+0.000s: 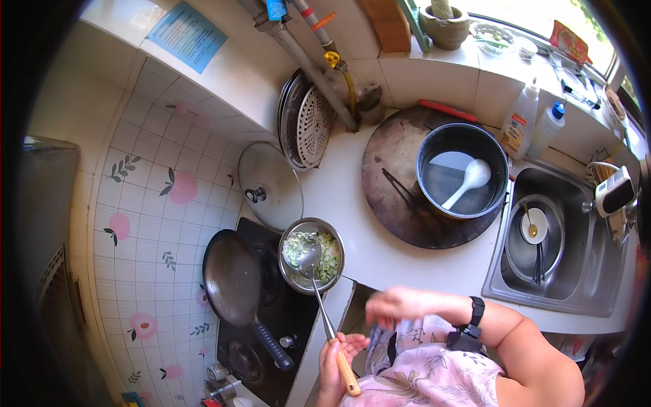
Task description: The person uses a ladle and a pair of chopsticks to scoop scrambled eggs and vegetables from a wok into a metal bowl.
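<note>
My left hand [333, 369] grips the wooden handle of a metal ladle [328, 318], with its fingertips loose beside the shaft. The ladle's head lies in a stainless steel bowl [341, 264] that holds a chopped pale-green and white mixture [328, 254]. The bowl sits at the cooktop's edge, by the white counter. My right hand [391, 305], blurred, hangs over the counter's front edge, right of the bowl. Its fingers are loosely bent, and nothing shows in them. A black band and a dark device are on that wrist.
A frying pan [231, 285] stands on the black cooktop [305, 330]; a glass lid [274, 188] leans behind. On a round board [386, 213] sit a pot of liquid [437, 178] with a white spoon [475, 175], and dark tongs [399, 188]. The sink [585, 264] holds a basin and small bowl.
</note>
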### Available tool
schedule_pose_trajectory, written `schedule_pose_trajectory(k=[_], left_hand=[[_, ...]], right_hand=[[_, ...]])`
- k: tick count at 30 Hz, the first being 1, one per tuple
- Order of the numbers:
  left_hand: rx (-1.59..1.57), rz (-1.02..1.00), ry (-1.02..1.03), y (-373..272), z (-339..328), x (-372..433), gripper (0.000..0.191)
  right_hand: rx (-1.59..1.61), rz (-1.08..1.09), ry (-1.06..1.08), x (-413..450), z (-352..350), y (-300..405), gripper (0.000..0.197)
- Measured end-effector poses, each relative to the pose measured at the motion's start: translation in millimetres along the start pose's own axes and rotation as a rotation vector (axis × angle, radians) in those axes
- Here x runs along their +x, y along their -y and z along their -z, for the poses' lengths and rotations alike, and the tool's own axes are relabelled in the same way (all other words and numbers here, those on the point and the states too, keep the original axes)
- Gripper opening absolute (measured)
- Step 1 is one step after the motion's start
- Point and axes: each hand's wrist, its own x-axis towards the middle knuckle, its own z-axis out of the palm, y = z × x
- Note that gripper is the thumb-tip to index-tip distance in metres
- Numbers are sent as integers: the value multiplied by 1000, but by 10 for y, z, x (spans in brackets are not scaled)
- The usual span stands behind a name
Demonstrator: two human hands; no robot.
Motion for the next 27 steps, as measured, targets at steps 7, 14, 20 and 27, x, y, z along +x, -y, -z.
schedule_pose_trajectory(k=[7, 14, 20, 27], left_hand=[[34, 44, -30, -126, 124, -299, 21], [55, 122, -173, -470, -132, -671, 18], [176, 102, -137, -520, -157, -867, 23], [112, 355, -64, -507, -26, -831, 23]], right_hand=[[99, -5, -537, 1166, 353, -371, 65], [152, 29, -566, 1566, 418, -432, 27], [90, 99, -693, 1013, 375, -744, 23], [179, 34, -738, 264, 210, -1069, 18]])
